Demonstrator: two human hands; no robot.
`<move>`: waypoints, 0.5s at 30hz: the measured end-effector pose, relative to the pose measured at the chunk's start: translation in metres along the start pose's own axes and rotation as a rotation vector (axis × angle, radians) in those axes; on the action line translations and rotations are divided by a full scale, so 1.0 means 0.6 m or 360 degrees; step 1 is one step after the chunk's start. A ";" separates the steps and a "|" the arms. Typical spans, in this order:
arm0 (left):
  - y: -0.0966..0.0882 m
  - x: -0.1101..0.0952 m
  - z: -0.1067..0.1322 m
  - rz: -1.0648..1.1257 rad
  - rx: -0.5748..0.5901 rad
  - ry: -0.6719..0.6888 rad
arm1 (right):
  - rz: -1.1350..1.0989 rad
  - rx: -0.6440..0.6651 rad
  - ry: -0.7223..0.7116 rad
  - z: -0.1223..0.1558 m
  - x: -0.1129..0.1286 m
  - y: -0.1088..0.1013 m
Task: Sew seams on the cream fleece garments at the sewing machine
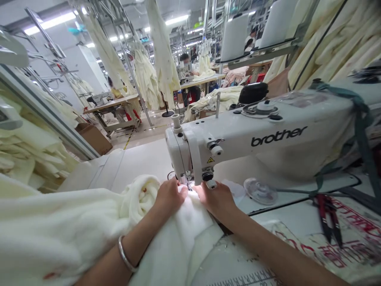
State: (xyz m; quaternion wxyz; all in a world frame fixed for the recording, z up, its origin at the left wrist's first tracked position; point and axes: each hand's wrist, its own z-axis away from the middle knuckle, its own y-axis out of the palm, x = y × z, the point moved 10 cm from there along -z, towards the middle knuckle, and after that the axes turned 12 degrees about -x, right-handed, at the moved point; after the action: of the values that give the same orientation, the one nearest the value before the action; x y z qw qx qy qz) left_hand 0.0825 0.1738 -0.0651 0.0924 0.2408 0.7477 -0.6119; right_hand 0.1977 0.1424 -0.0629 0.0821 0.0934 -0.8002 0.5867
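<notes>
A white Brother sewing machine stands on the table in front of me. Cream fleecy fabric lies bunched across the left and runs under the needle area. My left hand rests on the fabric just left of the needle, fingers curled down onto the cloth. My right hand presses the fabric just right of the needle, fingers bent on it. A silver bangle sits on my left wrist.
Thread snips lie on the table at the right, a clear round disc beside the machine base. Cream garments hang overhead and pile at the left. Other people sit at sewing tables behind.
</notes>
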 end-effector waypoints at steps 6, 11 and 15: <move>-0.019 -0.017 0.014 0.0051 0.0068 0.0039 | -0.0007 0.0022 -0.0064 0.003 0.006 -0.026; -0.102 -0.064 0.120 0.0354 0.0304 0.0056 | 0.0020 -0.0256 -0.0428 0.127 0.060 -0.119; -0.152 -0.098 0.207 0.0973 0.0534 -0.0075 | -0.0458 -0.0904 -0.0854 0.260 0.123 -0.219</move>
State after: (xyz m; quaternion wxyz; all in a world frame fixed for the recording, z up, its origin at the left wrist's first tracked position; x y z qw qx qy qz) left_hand 0.0711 0.0278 0.0107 0.2478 0.4511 0.5279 -0.6756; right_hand 0.1549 -0.0489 0.0296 -0.0257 0.3275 -0.9020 0.2800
